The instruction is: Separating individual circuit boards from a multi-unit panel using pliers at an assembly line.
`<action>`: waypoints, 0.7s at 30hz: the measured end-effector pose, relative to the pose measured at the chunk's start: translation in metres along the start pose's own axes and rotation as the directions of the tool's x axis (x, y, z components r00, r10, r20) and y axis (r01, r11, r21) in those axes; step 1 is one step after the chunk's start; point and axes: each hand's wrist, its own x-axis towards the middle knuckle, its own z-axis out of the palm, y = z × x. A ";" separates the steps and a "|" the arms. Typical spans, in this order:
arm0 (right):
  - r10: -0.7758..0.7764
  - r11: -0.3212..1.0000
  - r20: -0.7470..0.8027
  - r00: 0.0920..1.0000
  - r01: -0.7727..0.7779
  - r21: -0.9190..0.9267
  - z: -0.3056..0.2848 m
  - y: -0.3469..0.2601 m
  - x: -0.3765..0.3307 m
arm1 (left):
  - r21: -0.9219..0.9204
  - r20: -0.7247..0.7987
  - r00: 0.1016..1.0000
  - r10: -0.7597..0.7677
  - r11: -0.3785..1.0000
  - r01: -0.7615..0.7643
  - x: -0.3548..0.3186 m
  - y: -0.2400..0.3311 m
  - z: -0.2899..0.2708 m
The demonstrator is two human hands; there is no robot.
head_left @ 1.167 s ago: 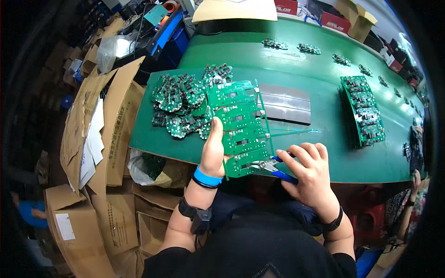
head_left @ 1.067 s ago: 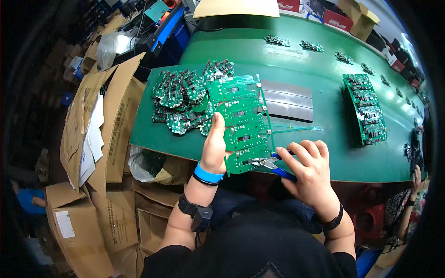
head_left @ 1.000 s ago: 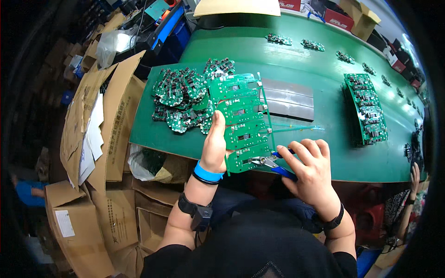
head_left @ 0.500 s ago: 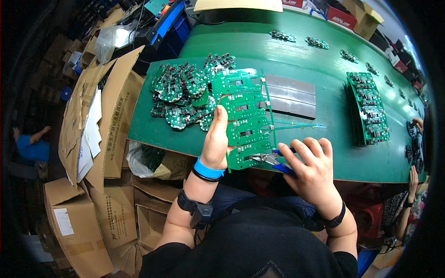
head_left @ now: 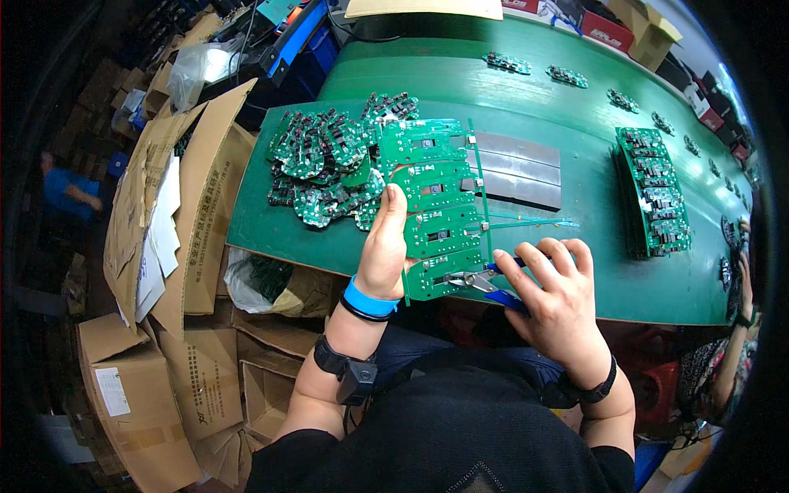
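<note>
While the left hand [head_left: 385, 246] grips the long green board [head_left: 436, 209] by its left edge, fingers shut on it, the board tilts up over the near edge of the green table [head_left: 575, 279]. Just to the right, the right hand [head_left: 559, 300] is closed around blue cutters [head_left: 493, 287]. The cutter tips touch the board's bottom end. A heap of small boards [head_left: 325, 164] lies left of the big one. Grey trays [head_left: 518, 168] sit right behind it. Brown boxes [head_left: 164, 222] stand off to the left.
</note>
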 end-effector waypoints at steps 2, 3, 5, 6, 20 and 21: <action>-0.006 1.000 -0.004 1.000 0.006 -0.018 0.002 0.000 -0.001 | -0.015 0.014 1.000 -0.005 1.000 0.005 0.001 0.000 0.000; -0.005 1.000 -0.003 1.000 0.005 -0.018 0.004 0.001 -0.001 | -0.005 0.002 1.000 -0.004 1.000 0.004 0.001 0.000 -0.001; -0.014 0.999 -0.022 1.000 0.013 -0.040 0.008 0.002 -0.002 | 0.005 -0.010 1.000 -0.001 1.000 0.001 0.002 -0.001 -0.002; -0.015 0.999 -0.024 1.000 0.014 -0.041 0.008 0.002 -0.003 | -0.018 -0.013 1.000 -0.018 1.000 0.017 0.002 -0.001 -0.003; -0.055 0.998 -0.120 0.991 0.052 -0.025 0.012 0.003 -0.003 | -0.033 -0.075 0.996 -0.038 0.999 0.036 0.003 0.002 -0.010; -0.055 0.998 -0.120 0.991 0.053 -0.025 0.012 0.002 -0.003 | -0.027 -0.074 0.997 -0.035 0.999 0.033 0.002 0.002 -0.010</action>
